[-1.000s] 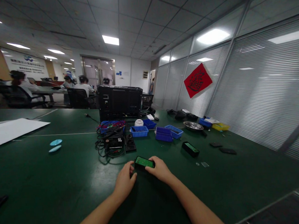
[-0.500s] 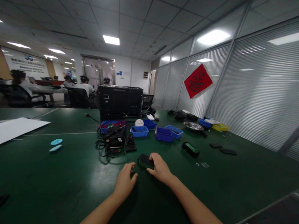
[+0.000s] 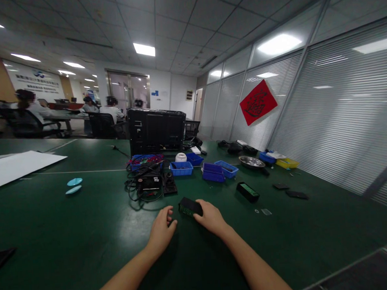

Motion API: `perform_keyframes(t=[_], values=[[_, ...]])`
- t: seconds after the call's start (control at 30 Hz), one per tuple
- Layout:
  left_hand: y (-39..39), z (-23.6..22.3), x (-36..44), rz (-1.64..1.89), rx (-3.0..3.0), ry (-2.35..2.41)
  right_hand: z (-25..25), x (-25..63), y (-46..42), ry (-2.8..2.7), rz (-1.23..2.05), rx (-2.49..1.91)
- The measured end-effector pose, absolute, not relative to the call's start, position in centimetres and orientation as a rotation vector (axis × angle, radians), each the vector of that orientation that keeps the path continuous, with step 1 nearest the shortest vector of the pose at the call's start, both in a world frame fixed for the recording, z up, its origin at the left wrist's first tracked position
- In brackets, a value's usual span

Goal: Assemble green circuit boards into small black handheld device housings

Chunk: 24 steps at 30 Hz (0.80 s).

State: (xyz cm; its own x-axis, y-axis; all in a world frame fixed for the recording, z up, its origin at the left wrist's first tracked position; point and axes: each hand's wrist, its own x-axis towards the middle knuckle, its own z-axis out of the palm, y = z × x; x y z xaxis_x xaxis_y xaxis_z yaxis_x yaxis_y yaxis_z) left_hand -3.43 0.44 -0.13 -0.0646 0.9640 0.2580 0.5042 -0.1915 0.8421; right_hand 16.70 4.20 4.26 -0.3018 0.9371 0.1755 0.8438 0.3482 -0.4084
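My right hand (image 3: 212,216) grips a small black box (image 3: 189,206) with a green circuit board edge, tilted on the green table (image 3: 71,240). My left hand (image 3: 162,230) rests just to its left with fingers loosely curled and nothing in them, not touching the box. A second black box with a green board (image 3: 247,191) lies on the table to the right, apart from both hands.
Beyond my hands are a tangle of cables with a black device (image 3: 148,184), several blue bins (image 3: 215,171), a metal bowl (image 3: 251,162), a large black computer case (image 3: 156,130), and flat black pieces (image 3: 296,194). White sheet (image 3: 14,166) at left. People sit at far desks.
The box was turned over: its green board faced up a second ago, now its black side shows. My left hand let go and drew back slightly.
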Motion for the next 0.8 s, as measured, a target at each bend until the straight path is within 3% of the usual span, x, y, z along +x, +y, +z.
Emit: perform_keyframes(t=[0.13,0.47,0.63,0.8], values=[[0.5,-0.1,-3.4,1.202,1.699,1.569,4.1,16.5,4.4,-2.144,0.274,-1.611],[0.4,-0.1,-3.3,1.211,1.725,1.567,4.0,14.3,2.7,-2.208,-0.232,-1.532],[0.3,0.4,-3.3,1.235,1.668,1.573,3.3,12.1,1.1,-2.327,-0.193,-1.364],[0.4,0.7,-3.4,1.266,1.571,1.589,3.1,11.7,0.7,-2.273,0.06,-1.235]])
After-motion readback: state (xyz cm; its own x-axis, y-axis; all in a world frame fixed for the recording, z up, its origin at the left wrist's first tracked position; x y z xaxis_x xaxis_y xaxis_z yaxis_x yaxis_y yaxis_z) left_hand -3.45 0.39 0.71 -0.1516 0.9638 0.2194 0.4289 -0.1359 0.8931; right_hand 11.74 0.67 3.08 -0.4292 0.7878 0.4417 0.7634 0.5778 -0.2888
